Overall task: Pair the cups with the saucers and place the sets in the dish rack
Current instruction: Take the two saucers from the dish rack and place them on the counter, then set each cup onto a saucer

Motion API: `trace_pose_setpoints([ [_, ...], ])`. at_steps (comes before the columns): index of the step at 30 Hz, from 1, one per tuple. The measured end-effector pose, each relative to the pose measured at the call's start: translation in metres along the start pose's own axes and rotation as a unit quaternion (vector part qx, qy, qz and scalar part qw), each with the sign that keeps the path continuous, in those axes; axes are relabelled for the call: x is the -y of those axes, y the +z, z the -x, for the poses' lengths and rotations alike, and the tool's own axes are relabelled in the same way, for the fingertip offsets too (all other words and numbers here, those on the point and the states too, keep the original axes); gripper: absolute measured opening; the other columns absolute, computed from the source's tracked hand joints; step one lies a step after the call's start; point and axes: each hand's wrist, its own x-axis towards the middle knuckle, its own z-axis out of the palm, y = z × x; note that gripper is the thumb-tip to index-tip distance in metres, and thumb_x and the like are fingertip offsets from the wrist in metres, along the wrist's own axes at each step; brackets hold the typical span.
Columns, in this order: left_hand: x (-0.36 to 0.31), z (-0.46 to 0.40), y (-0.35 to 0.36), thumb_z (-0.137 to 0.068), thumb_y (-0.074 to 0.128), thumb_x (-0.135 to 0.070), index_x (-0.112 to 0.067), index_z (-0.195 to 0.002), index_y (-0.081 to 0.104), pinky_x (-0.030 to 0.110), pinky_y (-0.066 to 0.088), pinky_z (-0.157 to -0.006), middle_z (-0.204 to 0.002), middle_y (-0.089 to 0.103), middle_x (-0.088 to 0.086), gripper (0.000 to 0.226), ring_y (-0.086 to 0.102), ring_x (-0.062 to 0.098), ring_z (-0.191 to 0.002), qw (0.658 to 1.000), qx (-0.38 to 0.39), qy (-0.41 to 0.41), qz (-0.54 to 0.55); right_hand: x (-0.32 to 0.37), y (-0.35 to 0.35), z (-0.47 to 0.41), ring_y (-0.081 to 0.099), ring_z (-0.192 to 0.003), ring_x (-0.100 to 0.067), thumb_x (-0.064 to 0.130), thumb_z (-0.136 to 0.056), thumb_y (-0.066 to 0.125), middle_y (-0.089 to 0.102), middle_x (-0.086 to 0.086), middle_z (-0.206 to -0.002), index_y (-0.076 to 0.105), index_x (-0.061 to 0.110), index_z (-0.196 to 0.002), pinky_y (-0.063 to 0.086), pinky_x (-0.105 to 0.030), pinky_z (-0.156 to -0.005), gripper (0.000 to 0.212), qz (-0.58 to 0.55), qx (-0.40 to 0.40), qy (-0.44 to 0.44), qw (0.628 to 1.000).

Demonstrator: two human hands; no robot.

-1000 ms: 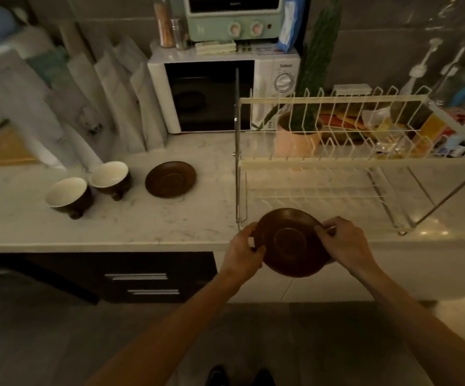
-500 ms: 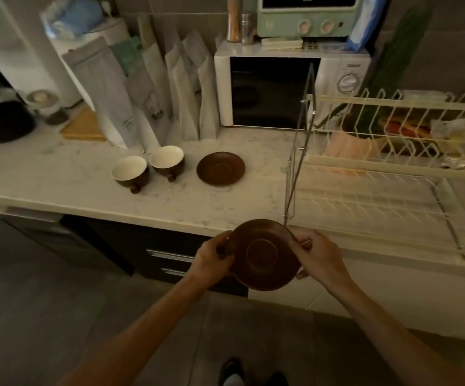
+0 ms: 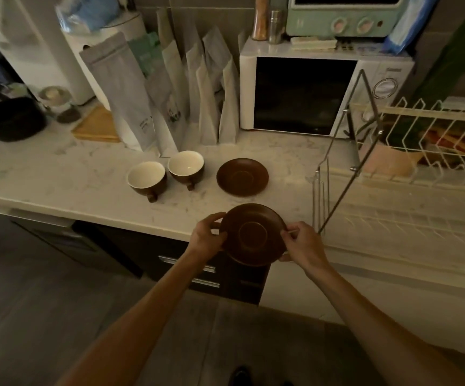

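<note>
I hold a brown saucer [image 3: 253, 234] by its rim over the counter's front edge, my left hand [image 3: 207, 235] on its left side and my right hand [image 3: 301, 244] on its right. A second brown saucer [image 3: 242, 177] lies flat on the marble counter [image 3: 58, 174] just beyond it. Two brown cups with cream insides stand upright to its left, one cup [image 3: 146, 178] nearer me and the other cup [image 3: 186, 166] beside it. The cream wire dish rack [image 3: 409, 190] stands on the counter at the right, with nothing on its lower tier.
A white microwave [image 3: 303, 93] with a mint oven on top stands at the back. Several paper bags [image 3: 170, 101] lean against the wall behind the cups. A dark pan [image 3: 8, 118] and a wooden board [image 3: 97, 126] sit at the left. Dark drawers are below the counter.
The view has swung left, so the cups and second saucer now sit nearer the middle. The held saucer has shifted left, away from the rack's front corner, still in both hands.
</note>
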Motion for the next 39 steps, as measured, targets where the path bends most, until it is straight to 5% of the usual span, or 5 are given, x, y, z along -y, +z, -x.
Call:
trace_pose_setpoints([
  [4, 0.002, -0.022, 0.001, -0.089, 0.058, 0.002, -0.019, -0.137, 0.048, 0.025, 0.061, -0.067, -0.126, 0.059, 0.009, 0.054, 0.063, 0.011, -0.085, 1.000, -0.004, -0.007, 0.003, 0.003, 0.009, -0.021, 0.072, -0.080, -0.025, 0.021, -0.094, 0.059, 0.071, -0.007, -0.100, 0.056, 0.028, -0.082, 0.061, -0.047, -0.071, 0.014, 0.049, -0.031, 0.002, 0.998],
  [20, 0.012, -0.063, 0.005, -0.085, 0.064, -0.001, -0.021, -0.131, 0.052, 0.047, 0.059, -0.082, -0.123, 0.062, 0.009, 0.052, 0.062, 0.029, -0.112, 1.000, 0.011, -0.019, -0.012, 0.007, 0.023, -0.053, 0.066, -0.102, -0.024, 0.022, -0.096, 0.056, 0.071, -0.007, -0.110, 0.067, 0.012, -0.113, 0.050, -0.033, -0.086, 0.022, 0.119, -0.071, 0.030, 0.990],
  [28, 0.012, -0.067, 0.004, -0.086, 0.065, -0.006, -0.021, -0.131, 0.053, 0.046, 0.056, -0.091, -0.121, 0.065, 0.008, 0.049, 0.063, 0.025, -0.111, 0.998, 0.006, 0.002, -0.069, 0.010, 0.021, -0.056, 0.064, -0.104, -0.026, 0.024, -0.097, 0.055, 0.069, -0.009, -0.114, 0.062, 0.010, -0.118, 0.046, -0.029, -0.081, 0.026, 0.163, -0.070, 0.013, 0.984],
  [33, 0.006, -0.069, -0.018, -0.092, 0.059, -0.034, -0.024, -0.135, 0.049, 0.042, 0.060, -0.080, -0.118, 0.063, 0.004, 0.045, 0.066, 0.021, -0.097, 0.994, -0.006, 0.008, -0.107, 0.042, 0.016, -0.050, 0.061, -0.104, -0.028, 0.040, -0.100, 0.042, 0.060, -0.010, -0.117, 0.050, 0.013, -0.127, 0.041, -0.032, -0.071, 0.039, 0.352, -0.080, -0.057, 0.931],
  [39, -0.011, -0.079, -0.071, -0.095, 0.055, -0.034, -0.018, -0.141, 0.043, 0.038, 0.058, -0.078, -0.129, 0.057, 0.012, 0.050, 0.061, 0.028, -0.109, 0.988, -0.115, -0.062, 0.085, 0.110, 0.033, -0.084, 0.062, -0.109, -0.023, 0.039, -0.098, 0.048, 0.064, -0.004, -0.122, 0.048, 0.017, -0.138, 0.051, -0.036, -0.087, 0.045, 0.223, -0.037, -0.128, 0.966],
])
